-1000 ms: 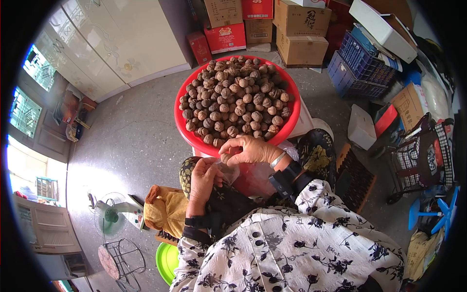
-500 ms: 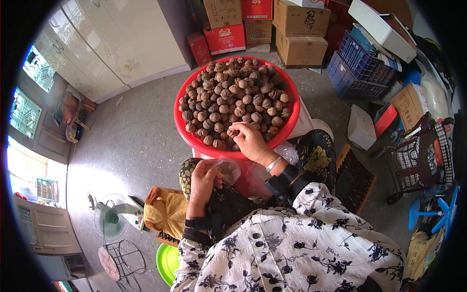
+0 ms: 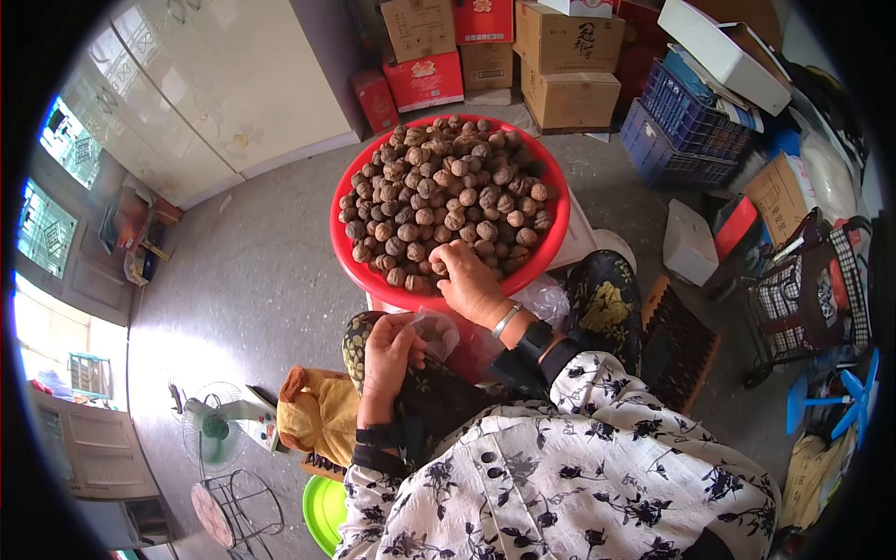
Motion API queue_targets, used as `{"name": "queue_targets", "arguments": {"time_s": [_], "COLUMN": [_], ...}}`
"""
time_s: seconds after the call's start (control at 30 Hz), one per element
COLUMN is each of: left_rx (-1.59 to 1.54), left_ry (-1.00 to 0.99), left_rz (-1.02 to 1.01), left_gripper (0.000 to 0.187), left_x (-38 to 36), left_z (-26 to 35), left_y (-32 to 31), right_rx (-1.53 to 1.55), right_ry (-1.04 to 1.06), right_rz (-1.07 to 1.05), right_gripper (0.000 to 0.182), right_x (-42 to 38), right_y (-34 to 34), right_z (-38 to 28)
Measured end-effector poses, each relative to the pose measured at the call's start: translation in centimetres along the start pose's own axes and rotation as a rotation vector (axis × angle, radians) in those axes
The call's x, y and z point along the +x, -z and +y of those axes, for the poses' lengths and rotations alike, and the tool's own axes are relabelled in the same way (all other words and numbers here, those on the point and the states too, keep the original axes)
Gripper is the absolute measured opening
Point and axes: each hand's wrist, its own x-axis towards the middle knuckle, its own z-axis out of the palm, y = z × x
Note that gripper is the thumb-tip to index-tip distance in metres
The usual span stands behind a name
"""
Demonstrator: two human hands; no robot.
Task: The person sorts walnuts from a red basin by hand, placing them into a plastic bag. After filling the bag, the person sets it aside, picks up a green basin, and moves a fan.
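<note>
A wide red basin (image 3: 347,257) is heaped with brown walnuts (image 3: 425,187). My right hand (image 3: 469,283) reaches over the basin's near rim, its thumb and fingertips closed on a walnut (image 3: 439,268). Below the basin, on the left, my left hand (image 3: 387,353) pinches the edge of a clear plastic bag (image 3: 437,333). Some roundish brown things show dimly through the bag. More crumpled clear plastic (image 3: 546,301) lies beside my right wrist, near the basin's underside.
Cardboard boxes (image 3: 569,98) and red boxes (image 3: 425,82) stand behind the basin. Blue crates (image 3: 686,121) are at the back right, a plaid trolley bag (image 3: 812,289) at the right. A fan (image 3: 215,425), a wire-legged stool (image 3: 213,513) and a green basin (image 3: 324,513) are lower left.
The camera view has shifted slightly. My right hand has moved a little left and down at the near walnuts, its fingers curled closer together. My left hand still holds the bag.
</note>
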Motion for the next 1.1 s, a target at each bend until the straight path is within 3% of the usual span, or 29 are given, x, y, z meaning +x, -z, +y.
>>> {"name": "queue_targets", "arguments": {"time_s": [0.27,0.33,0.47,0.53,0.67,0.77,0.87,1.1], "left_rx": [-0.027,-0.021,-0.031,-0.022,-0.008,-0.021,-0.033,-0.025], "left_ry": [0.003,0.005,0.014,0.006,-0.011,-0.001,0.004,-0.008], "left_rz": [-0.012,-0.007,-0.006,-0.001,-0.007,-0.016,-0.008,-0.008], "left_gripper": [0.017,0.017,0.017,0.017,0.018,0.020,0.019,0.018], "left_x": [-0.1,-0.1,-0.1,-0.2,-0.1,-0.2,-0.1,0.0], "left_z": [0.1,0.0,0.2,0.3,0.1,0.2,0.0,0.1], "left_y": [0.0,0.0,-0.1,-0.1,0.1,0.0,0.1,0.1], "right_rx": [0.120,0.126,0.192,0.377,0.482,0.653,0.661,0.666], "right_ry": [-0.086,0.007,-0.042,-0.187,-0.093,-0.210,-0.154,-0.002], "right_rz": [0.078,0.158,0.042,-0.012,0.057,-0.136,-0.157,-0.444], "right_gripper": [0.025,0.027,0.031,0.029,0.028,0.029,0.026,0.027], "right_x": [0.3,0.2,0.5,0.5,0.3,0.2,0.0,-0.3], "right_y": [-1.2,-1.2,-0.7,0.0,0.1,1.1,1.8,3.4], "right_z": [1.2,1.5,3.1,2.7,2.8,2.4,1.2,-0.1]}}
